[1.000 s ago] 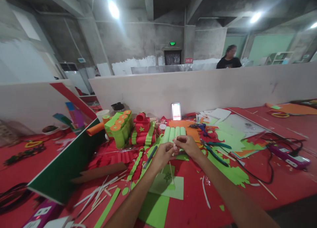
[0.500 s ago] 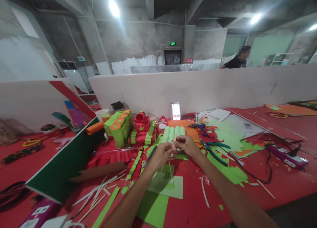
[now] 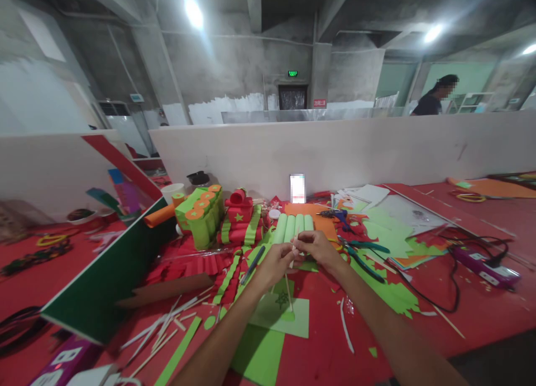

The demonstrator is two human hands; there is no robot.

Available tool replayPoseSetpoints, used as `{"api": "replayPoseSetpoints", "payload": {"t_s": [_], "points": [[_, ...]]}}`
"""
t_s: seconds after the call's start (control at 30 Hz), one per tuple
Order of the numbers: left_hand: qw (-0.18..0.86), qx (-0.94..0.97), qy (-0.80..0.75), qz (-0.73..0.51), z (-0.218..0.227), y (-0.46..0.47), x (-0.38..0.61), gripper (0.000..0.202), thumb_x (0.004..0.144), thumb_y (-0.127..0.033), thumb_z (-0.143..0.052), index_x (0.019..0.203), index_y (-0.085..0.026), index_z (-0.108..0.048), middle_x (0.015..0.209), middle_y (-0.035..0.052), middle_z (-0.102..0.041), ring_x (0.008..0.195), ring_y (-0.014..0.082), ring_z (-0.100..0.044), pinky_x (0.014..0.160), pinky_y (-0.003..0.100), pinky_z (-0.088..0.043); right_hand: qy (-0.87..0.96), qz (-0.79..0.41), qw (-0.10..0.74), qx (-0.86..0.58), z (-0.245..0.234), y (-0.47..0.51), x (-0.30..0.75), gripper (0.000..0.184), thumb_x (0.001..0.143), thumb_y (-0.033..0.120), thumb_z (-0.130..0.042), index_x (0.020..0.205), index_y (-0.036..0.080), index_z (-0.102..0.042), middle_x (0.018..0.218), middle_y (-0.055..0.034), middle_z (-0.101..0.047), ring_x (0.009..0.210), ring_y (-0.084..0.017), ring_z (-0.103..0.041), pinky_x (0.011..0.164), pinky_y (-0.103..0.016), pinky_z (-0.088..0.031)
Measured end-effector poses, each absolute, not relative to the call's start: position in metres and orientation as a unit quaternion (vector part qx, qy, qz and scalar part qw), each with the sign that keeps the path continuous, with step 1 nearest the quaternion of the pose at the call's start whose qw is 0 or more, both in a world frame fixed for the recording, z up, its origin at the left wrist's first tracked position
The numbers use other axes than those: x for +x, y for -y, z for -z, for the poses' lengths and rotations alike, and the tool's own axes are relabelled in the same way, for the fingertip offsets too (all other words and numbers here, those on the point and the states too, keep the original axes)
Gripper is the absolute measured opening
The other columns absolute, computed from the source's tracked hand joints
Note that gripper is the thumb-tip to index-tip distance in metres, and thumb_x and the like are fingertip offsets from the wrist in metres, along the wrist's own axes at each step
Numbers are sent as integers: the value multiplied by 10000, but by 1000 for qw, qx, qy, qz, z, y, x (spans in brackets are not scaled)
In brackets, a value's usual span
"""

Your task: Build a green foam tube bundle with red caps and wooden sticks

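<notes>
My left hand and my right hand meet at the middle of the table, fingertips pinched together on a thin pale wooden stick. Fingers cover much of what they hold. Below my left hand a slim wooden stick slants down to a small green piece; whether it is the held stick I cannot tell. Under it lies a pale green card with a dark star-like drawing. Just beyond my fingers, light green paper rolls lie side by side.
Pliers and a blue glue gun lie to the right, near a purple power strip. Left are green-and-orange tubes, red rolls, loose sticks and a green board. Behind the partition is a person.
My hands stay almost in place, still pinching together. The person behind the partition has moved to the right.
</notes>
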State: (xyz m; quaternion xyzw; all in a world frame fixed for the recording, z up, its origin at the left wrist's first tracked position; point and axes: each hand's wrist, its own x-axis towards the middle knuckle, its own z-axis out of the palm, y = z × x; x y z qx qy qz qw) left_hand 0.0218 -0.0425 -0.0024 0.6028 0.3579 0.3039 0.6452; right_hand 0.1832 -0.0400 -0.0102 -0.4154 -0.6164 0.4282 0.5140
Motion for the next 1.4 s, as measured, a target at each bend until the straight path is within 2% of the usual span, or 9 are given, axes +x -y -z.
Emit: {"api": "replayPoseSetpoints", "payload": {"t_s": [0.3,0.5,0.67,1.0,1.23,1.4], "points": [[630,631,-338,-300,6,41,19,391,731,-473,-623,963,-159,-603,921,65,-681,796,213,-660,756,374,-524,633,-422,493,-422,9,41,183,298,706,435,-693,726,139,-670,709,-29,-658,662,-158,-580,599,-253,-439],[637,607,-362,-309,0,39,14,363,705,-505,-641,802,-162,-571,870,53,-687,805,209,-664,746,342,-528,665,-334,477,-468,-2,40,200,325,781,407,-617,966,147,-676,743,-22,-640,663,-145,-569,607,-256,-438],[628,601,-366,-333,-6,31,4,369,701,-498,-654,809,-152,-586,869,68,-693,844,228,-667,751,360,-535,687,-285,466,-479,-8,40,209,246,792,359,-599,904,154,-680,803,-38,-663,725,-166,-590,660,-269,-449],[580,567,-387,-437,-18,5,-32,404,678,-480,-696,869,-137,-602,876,96,-711,853,225,-673,797,365,-538,795,-302,330,-409,1,56,178,167,812,264,-580,898,182,-696,783,-23,-686,672,-141,-575,609,-228,-415],[593,572,-382,-420,-16,8,-29,405,657,-487,-709,828,-134,-610,882,94,-712,857,226,-674,809,364,-530,796,-237,337,-444,1,52,186,150,803,232,-578,882,187,-696,799,-31,-699,688,-154,-591,611,-236,-407],[610,591,-379,-367,-6,13,-18,413,652,-505,-702,819,-139,-613,825,75,-708,803,223,-675,757,362,-536,803,-213,328,-450,3,52,184,141,791,217,-581,867,190,-696,784,-28,-703,679,-152,-588,608,-234,-392]]}}
